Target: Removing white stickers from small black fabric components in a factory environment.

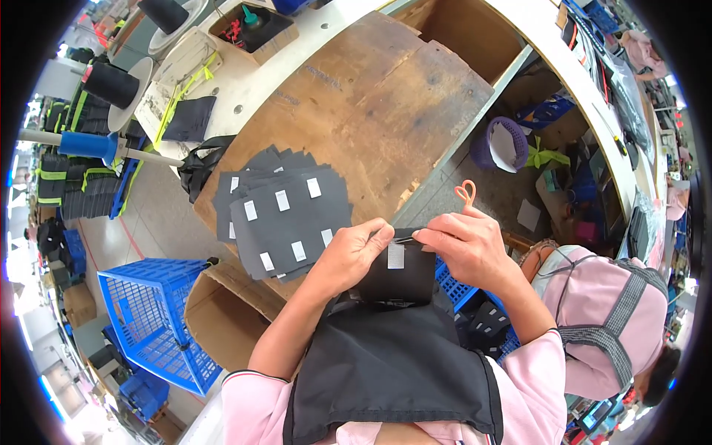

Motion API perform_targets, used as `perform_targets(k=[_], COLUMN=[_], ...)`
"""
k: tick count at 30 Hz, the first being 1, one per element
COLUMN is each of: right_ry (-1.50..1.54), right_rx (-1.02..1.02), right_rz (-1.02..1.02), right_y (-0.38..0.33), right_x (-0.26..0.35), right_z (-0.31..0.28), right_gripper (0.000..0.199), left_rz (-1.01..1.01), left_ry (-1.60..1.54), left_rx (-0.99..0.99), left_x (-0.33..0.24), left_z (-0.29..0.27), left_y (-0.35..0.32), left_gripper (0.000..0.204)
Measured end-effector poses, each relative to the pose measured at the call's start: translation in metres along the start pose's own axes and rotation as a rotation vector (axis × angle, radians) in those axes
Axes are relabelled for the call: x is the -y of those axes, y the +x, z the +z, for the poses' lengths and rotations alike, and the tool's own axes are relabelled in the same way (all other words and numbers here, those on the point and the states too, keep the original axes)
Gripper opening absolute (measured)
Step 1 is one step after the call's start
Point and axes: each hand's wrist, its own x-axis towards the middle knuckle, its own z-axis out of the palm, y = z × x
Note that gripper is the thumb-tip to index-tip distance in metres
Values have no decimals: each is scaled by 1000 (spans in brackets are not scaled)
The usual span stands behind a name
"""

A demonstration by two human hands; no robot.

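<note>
In front of my chest is a black fabric piece [393, 280] with a small white label [396, 256] near its upper edge. My left hand [354, 252] pinches that edge on the left, thumb and forefinger together. On the other side my right hand [467, 245] is closed, its fingertips at the right end of the edge. Orange handle loops [465, 193] stick up out of my right hand, and a thin metal tip shows by the label, so it appears to hold small scissors. Left of my hands, a fanned stack of dark grey pieces [285, 211] with white labels lies on the wooden board.
The worn wooden board [371, 89] spans the area ahead. At lower left stand a blue plastic crate [152, 319] and an open cardboard box [222, 315]. A purple basket [508, 144] sits beyond my right hand. Someone in pink [601, 319] is close on the right.
</note>
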Motion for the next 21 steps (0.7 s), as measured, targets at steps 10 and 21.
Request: perform_targets(k=[10,21], right_ry=[650,167], right_rx=[24,-158], right_rz=[132,374], right_y=[-13,-3], right_x=[-18,18], right_z=[17,23], right_gripper=[26,43], left_rz=[-71,-72], left_ry=[-256,-161], left_rx=[43,43], left_x=[2,1], left_z=[-1,0], left_y=[1,7], left_gripper=[36,40])
